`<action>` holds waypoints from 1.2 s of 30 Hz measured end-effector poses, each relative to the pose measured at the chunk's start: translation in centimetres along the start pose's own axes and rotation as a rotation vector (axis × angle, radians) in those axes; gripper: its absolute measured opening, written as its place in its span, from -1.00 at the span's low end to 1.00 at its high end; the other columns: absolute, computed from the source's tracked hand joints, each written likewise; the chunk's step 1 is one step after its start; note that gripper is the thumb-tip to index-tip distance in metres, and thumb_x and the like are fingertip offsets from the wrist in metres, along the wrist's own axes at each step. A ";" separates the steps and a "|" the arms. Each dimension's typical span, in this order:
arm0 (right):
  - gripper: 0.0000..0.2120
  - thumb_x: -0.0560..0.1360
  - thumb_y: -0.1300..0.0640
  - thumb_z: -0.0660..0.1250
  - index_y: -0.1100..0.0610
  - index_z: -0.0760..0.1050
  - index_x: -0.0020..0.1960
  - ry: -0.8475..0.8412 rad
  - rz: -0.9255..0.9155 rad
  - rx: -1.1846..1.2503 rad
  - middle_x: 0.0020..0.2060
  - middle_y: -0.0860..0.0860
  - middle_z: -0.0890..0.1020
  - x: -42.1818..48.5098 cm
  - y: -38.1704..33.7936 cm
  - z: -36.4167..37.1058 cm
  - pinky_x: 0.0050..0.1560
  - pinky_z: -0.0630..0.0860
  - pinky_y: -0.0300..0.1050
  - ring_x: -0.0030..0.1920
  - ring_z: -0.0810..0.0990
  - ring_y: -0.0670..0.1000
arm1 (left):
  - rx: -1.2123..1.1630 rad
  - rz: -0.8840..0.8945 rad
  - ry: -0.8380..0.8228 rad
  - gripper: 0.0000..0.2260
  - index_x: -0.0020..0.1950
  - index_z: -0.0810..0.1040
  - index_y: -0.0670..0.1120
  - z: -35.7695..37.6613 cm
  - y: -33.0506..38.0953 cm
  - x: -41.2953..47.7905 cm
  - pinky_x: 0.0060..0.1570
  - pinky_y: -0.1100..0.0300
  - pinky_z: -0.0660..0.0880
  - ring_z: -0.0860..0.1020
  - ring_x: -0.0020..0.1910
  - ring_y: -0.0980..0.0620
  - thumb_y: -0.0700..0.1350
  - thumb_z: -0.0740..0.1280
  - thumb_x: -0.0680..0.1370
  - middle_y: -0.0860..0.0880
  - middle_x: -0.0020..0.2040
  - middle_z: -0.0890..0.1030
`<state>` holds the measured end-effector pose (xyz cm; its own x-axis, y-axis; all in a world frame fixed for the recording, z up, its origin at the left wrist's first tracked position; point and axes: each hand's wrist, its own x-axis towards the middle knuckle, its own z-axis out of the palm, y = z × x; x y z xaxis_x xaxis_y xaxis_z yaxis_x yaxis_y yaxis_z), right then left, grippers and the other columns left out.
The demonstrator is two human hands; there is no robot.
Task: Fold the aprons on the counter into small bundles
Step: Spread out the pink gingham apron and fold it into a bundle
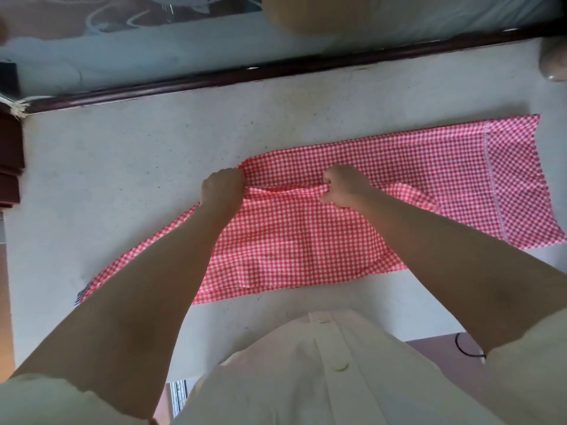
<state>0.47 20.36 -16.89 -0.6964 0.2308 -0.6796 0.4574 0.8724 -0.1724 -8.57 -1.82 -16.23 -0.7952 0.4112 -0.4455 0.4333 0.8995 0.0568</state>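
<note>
Apron (414,167) (red/white check) lies flat on the pale desk (122,167), long axis running left-low to right-high. Left hand (222,188) and right hand (345,187) are each fisted on a raised ridge of cloth near the middle; the fingertips are buried in the fold, so the exact grip is hard to read. Forearms cover part of the near cloth. A narrow strip runs out from under the left arm and ends in a dark striped bit (81,297), too blurred to identify. Apron's right end sits near the frame edge. Rounded grey object (553,61) at top right is cut off. Bare desk lies left of the apron and between it and the dark rail (214,82) at the far edge. The near desk edge meets the white shirt (306,378).
</note>
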 end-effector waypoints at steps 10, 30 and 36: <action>-0.48 0.50 0.16 0.38 0.16 0.32 0.41 0.558 -0.177 0.135 0.43 0.16 0.34 -3.4 0.0 5.1 0.28 0.49 -0.02 0.34 0.45 0.13 | -0.159 0.114 0.321 -0.63 0.29 0.44 -0.12 3.7 3.3 -6.3 0.07 -0.06 0.54 0.49 0.15 -0.14 -0.17 0.37 0.50 -0.19 0.28 0.42; -0.30 0.53 -0.35 -0.32 -0.06 -0.30 0.57 0.315 -0.267 -0.166 0.59 0.05 -0.22 -7.3 3.8 15.5 0.52 -0.20 0.28 0.57 -0.25 0.13 | -0.138 -0.166 0.168 -0.15 0.61 -0.08 0.01 16.1 4.2 -16.6 0.48 -0.30 -0.16 -0.17 0.57 -0.18 0.50 -0.10 0.47 -0.17 0.60 -0.15; -0.26 0.52 -0.32 -0.12 -0.03 -0.16 0.60 0.307 -0.179 -0.135 0.59 0.08 -0.14 -7.8 2.0 14.1 0.49 -0.25 0.27 0.58 -0.18 0.16 | -0.262 -0.416 0.341 -0.36 0.43 0.30 -0.15 15.7 0.8 -20.2 0.33 -0.18 0.28 0.31 0.35 -0.24 0.28 0.13 0.53 -0.23 0.40 0.33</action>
<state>14.61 14.22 -21.96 -0.9013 0.1699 -0.3984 0.2506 0.9548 -0.1596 14.52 -11.71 -21.26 -0.9858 0.0022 -0.1679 -0.0280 0.9838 0.1771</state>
